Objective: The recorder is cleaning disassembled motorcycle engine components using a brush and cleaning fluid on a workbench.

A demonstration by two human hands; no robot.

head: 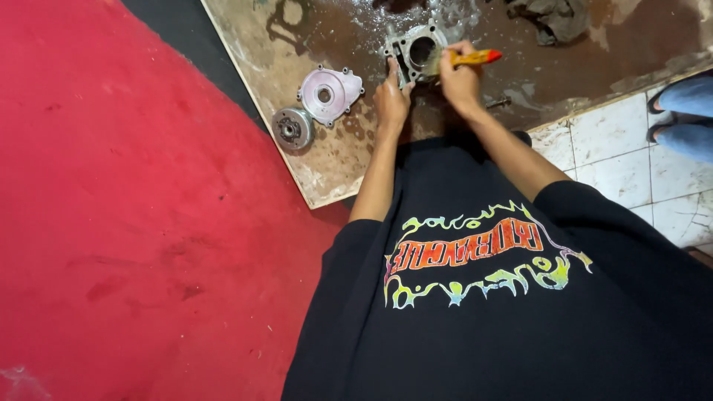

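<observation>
Rag (553, 16) cut by top edge; bystander's legs (687, 115) cut by right edge; brush (464, 58) handle hidden in fist.

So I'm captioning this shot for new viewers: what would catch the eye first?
Probably the right hand at top centre, holding an orange-handled brush to a grey metal engine cylinder that the left hand steadies on a wet, stained board. Left of it lie a round engine cover and a smaller round part, beside a red floor.
</observation>
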